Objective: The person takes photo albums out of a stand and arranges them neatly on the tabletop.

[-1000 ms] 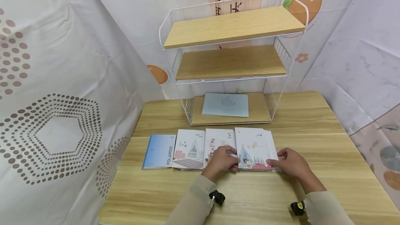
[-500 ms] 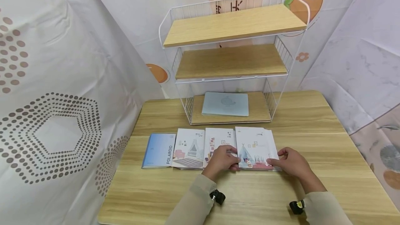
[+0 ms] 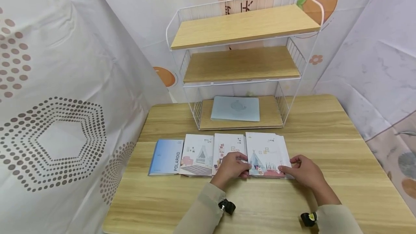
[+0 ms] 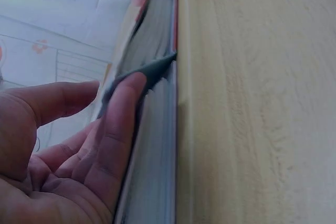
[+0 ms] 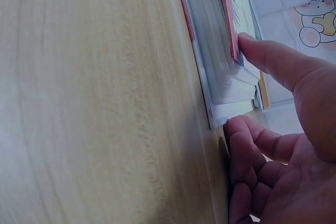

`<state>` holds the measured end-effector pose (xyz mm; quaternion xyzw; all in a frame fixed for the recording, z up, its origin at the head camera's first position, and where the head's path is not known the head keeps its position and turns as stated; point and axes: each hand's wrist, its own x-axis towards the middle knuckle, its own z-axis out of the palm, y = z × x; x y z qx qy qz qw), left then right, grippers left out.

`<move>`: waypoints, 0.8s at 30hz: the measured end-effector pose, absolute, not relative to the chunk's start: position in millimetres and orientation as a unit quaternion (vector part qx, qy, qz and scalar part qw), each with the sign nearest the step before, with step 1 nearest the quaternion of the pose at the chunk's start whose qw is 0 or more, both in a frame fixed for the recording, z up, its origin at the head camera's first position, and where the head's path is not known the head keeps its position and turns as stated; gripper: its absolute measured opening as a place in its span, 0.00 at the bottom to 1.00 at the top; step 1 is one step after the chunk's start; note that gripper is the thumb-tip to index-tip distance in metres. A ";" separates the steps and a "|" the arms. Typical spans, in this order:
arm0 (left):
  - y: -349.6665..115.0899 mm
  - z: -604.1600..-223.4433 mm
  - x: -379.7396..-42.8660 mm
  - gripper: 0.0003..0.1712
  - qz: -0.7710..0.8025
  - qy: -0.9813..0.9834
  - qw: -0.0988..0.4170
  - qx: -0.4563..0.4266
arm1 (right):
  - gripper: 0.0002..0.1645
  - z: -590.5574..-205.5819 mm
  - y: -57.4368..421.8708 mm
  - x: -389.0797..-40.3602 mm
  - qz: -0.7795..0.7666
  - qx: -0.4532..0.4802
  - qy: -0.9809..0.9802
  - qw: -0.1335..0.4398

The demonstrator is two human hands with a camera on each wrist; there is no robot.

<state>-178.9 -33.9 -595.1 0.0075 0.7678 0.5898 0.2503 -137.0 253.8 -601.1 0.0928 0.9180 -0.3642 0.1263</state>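
Observation:
A thick white photo album [image 3: 267,147] with a teepee on its cover lies on the table, rightmost of a row. At its left edge, my left hand [image 3: 231,167] holds the spine [image 4: 152,72], its fingers in the gap beside the neighbouring album [image 3: 227,145]. The album's lower right corner is pinched by my right hand [image 3: 305,172], thumb on the cover and fingertips at the bottom cover's edge. In the right wrist view the pages [image 5: 228,77] fan slightly apart. Part of the neighbouring album is hidden behind my left hand.
Left along the row are a white album [image 3: 196,154] with a rug picture and a blue POLAROID album [image 3: 165,156]. Behind stands a white wire rack with wooden shelves [image 3: 240,64]. A pale blue whale-print book [image 3: 235,108] lies on its bottom shelf.
Both hands and the album stay in almost the same place. Only the head view shifts very slightly.

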 end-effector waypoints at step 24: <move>-67.9 -561.8 -218.6 0.09 0.510 0.825 0.242 0.001 | 0.26 -576.7 236.5 -182.7 -0.401 0.098 0.906 0.096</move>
